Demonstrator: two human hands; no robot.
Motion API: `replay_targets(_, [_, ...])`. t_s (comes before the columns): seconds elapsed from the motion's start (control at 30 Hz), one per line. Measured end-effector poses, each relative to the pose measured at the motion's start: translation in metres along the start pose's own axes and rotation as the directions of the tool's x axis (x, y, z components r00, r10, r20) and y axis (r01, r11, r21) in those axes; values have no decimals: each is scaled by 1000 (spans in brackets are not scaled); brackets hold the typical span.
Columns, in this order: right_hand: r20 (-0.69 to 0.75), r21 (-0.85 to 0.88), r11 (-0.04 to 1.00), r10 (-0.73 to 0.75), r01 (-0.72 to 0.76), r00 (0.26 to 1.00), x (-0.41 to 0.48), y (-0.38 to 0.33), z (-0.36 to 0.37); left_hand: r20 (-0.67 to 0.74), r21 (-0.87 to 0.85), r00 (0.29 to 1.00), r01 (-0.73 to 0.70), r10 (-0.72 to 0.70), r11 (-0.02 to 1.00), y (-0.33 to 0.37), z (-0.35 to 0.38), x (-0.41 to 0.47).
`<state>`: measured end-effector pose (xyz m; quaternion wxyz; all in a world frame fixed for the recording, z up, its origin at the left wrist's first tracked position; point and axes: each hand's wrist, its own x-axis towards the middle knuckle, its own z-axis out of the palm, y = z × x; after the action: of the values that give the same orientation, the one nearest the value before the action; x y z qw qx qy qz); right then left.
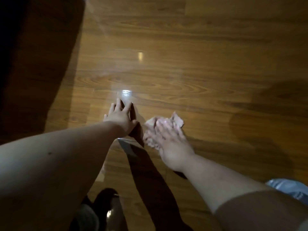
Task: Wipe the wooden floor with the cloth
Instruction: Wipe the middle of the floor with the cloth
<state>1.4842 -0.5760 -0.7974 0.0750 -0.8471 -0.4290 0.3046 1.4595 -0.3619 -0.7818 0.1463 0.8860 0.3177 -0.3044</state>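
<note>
The glossy wooden floor [191, 69] fills the view. A crumpled pale pinkish cloth [176, 121] lies on it just right of centre. My right hand [168, 139] lies flat on top of the cloth with fingers stretched forward, pressing it to the boards; the image of hand and cloth is blurred. My left hand [120, 118] is planted on the bare floor to the left of the cloth, fingers spread and straight, holding nothing.
A dark shadowed object or wall [33, 64] occupies the left side. Bright light reflections [125, 93] shine on the floor ahead of my left hand. A dark shadow patch [270, 110] covers the floor at right. Dim shapes lie below my arms [103, 209].
</note>
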Motion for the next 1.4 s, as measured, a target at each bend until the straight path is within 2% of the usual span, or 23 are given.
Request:
replay_targets(0.03, [27, -16, 997, -79, 79, 997, -1, 1, -3, 6, 18, 1000, 11, -11, 1000, 0, -2, 1])
replay_targets(0.1, [-62, -39, 995, -94, 92, 994, 14, 21, -24, -79, -31, 995, 64, -66, 997, -6, -22, 11])
replay_targets(0.17, [-202, -104, 988, 95, -117, 975, 24, 58, -49, -117, -66, 991, 60, -68, 996, -9, -36, 20])
replay_targets(0.2, [-263, -60, 955, 267, -291, 927, 25, 86, -57, -104, -43, 993, 48, -52, 998, -4, -36, 25])
replay_targets(0.27, [-320, 179, 787, 614, -590, 722, 23, 126, -76, -118, -30, 990, 74, -77, 997, -5, -43, 27])
replay_targets(0.3, [-259, 314, 633, 774, -708, 578, 19, 148, -76, -96, -29, 993, 59, -62, 998, 8, -41, 41])
replay_targets(0.33, [-218, 390, 531, 847, -752, 484, 19, 154, -76, -110, -55, 991, 70, -76, 996, 9, -44, 42])
replay_targets(0.4, [-184, 421, 441, 897, -793, 402, 27, 150, -72, -88, -77, 994, 62, -69, 995, 21, -50, 55])
replay_targets(0.43, [-214, 400, 489, 872, -775, 440, 34, 136, -70, -77, -71, 995, 59, -64, 996, 23, -54, 56])
replay_targets(0.5, [-324, 292, 684, 728, -668, 604, 56, 108, -64, -49, -79, 998, 38, -42, 996, 28, -58, 68])
replay_targets(0.57, [-336, 144, 894, 447, -424, 829, 71, 73, -59, -29, -99, 999, 26, -29, 995, 29, -56, 65])
replay_targets(0.63, [-197, 41, 993, 120, -114, 973, 94, 47, -62, -10, -115, 1000, 2, -3, 993, 32, -59, 73])
replay_targets(0.7, [-115, -2, 995, -96, 97, 989, 113, 41, -67, -1, -105, 1000, 3, -3, 994, 31, -63, 79])
replay_targets(0.77, [-120, -45, 993, -117, 112, 986, 110, 55, -73, 11, -127, 1000, 8, -6, 992, 31, -54, 75])
replay_targets(0.83, [-217, -6, 998, 63, -66, 974, 121, 77, -87, 28, -150, 999, 26, -22, 988, 30, -57, 81])
replay_targets(0.93, [-324, 178, 884, 468, -432, 823, 137, 104, -108, 48, -134, 999, 14, -7, 991, 31, -61, 87])
replay_targets(0.97, [-327, 217, 850, 527, -480, 784, 140, 104, -111, 50, -134, 999, 4, 3, 991, 33, -61, 89])
replay_targets(1.0, [-321, 226, 845, 535, -485, 782, 156, 94, -110, 37, -143, 999, 15, -10, 990, 25, -66, 96])
replay_targets(1.07, [-321, 180, 892, 452, -415, 832, 160, 72, -101, 49, -135, 999, 11, -5, 991, 24, -67, 98])
replay_targets(1.17, [-192, 49, 994, 110, -102, 975, 149, 36, -76, 68, -133, 998, 12, -3, 991, 23, -61, 98])
replay_targets(1.27, [-110, -6, 998, -66, 65, 992, 148, 36, -79, 45, -129, 999, -2, 8, 992, 23, -69, 105])
replay_targets(1.33, [-129, -50, 999, -29, 22, 991, 143, 58, -92, 46, -153, 999, 10, -3, 988, 20, -73, 103])
replay_targets(1.4, [-188, -77, 973, 202, -219, 961, 126, 95, -99, 31, -161, 999, 23, -18, 987, 16, -73, 100])
